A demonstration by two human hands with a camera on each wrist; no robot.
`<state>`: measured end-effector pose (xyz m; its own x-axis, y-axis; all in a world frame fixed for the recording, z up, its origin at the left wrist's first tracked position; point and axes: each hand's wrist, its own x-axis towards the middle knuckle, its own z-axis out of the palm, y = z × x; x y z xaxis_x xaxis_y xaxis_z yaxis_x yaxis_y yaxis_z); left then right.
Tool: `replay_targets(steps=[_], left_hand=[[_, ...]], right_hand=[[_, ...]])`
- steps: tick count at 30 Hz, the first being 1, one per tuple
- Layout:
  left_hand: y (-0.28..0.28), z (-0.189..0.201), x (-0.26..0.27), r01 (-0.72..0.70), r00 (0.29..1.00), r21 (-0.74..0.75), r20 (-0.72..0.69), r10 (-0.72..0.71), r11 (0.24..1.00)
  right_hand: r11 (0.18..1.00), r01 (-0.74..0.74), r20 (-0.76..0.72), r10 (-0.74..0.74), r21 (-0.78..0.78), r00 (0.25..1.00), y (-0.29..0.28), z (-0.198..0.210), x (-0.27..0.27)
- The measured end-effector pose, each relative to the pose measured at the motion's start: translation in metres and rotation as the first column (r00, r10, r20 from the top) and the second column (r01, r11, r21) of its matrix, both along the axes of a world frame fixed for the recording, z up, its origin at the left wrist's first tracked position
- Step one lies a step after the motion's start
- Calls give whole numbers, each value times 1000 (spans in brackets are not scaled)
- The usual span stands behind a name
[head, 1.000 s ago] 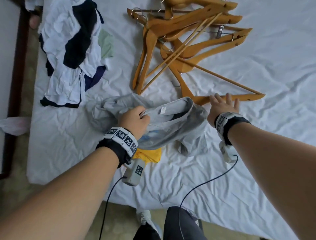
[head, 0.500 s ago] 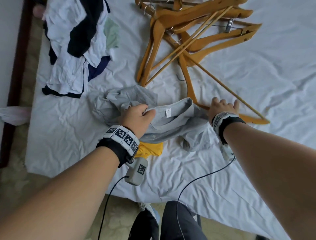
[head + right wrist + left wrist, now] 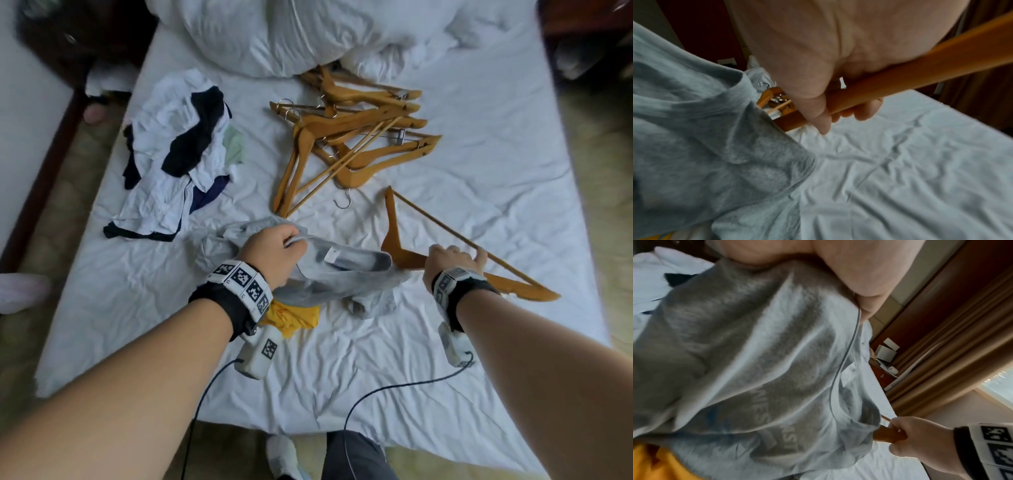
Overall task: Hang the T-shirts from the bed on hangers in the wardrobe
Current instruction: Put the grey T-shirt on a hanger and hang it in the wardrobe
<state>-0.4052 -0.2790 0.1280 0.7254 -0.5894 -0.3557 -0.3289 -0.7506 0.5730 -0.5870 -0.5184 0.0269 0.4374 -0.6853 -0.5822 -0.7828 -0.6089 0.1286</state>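
A: Head view: we are bunching the collar of the gray shirt [image 3: 346, 274] in our left hand [image 3: 274, 257], fingers curled round the cloth, near the front edge of the bed [image 3: 479, 178].

B: And our right hand [image 3: 452, 262] is wrapping round one arm of the hanger [image 3: 397, 246], thumb over the wood. On the right wrist view the fingers are closing under it.

A: So how are the two lying?

B: The shirt is sitting between our hands, its collar opening facing right, toward the hanger. The hanger's free arm is pointing up and away from us, its bend just beside the collar. Its long axis is running left to right. Our right hand is the nearer one to it, so we are judging that the near end should go into the collar while the left holds the neck open.

A: Counting?

B: One hanger in hand. The pile of hangers [image 3: 352, 137] further up the bed looks like five or six, too tangled to say for certain. One gray shirt held, one yellow garment [image 3: 294, 317] under our left wrist, and the heap of clothes [image 3: 178, 154] to the left, white and dark pieces we are not able to separate. The wardrobe is not showing.
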Motion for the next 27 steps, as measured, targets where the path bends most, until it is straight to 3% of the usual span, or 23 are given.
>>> replay_targets(steps=[5,8,10,12,14,16,17,20,23,27], left_hand=[[17,73,-11,101,992,-69,79,-95,992],[38,124,-16,158,978,-88,151,-144,983],[53,159,-19,184,965,-82,207,-164,980],[69,193,-17,193,959,-90,230,-168,977],[85,228,-14,196,955,-126,251,-159,973],[103,267,-14,192,948,-164,288,-139,968],[111,284,-14,194,941,-175,312,-133,965],[133,324,-10,192,927,-187,357,-116,963],[155,343,-2,210,919,-223,377,-114,952],[178,361,1,224,925,-269,362,-117,937]], right_hand=[[981,191,138,-185,-35,973,18,78,-33],[919,394,297,-383,24,875,29,127,-47],[881,462,456,-452,98,766,38,165,-51],[857,477,656,-475,195,587,53,212,-50],[817,442,805,-520,370,286,74,259,-44],[758,296,801,-597,581,-41,99,309,-33],[747,218,777,-616,628,-129,111,332,-27],[756,24,749,-643,654,-160,152,382,-14],[627,-217,599,-779,749,-184,190,404,-5],[478,-419,466,-874,772,-139,213,415,11]])
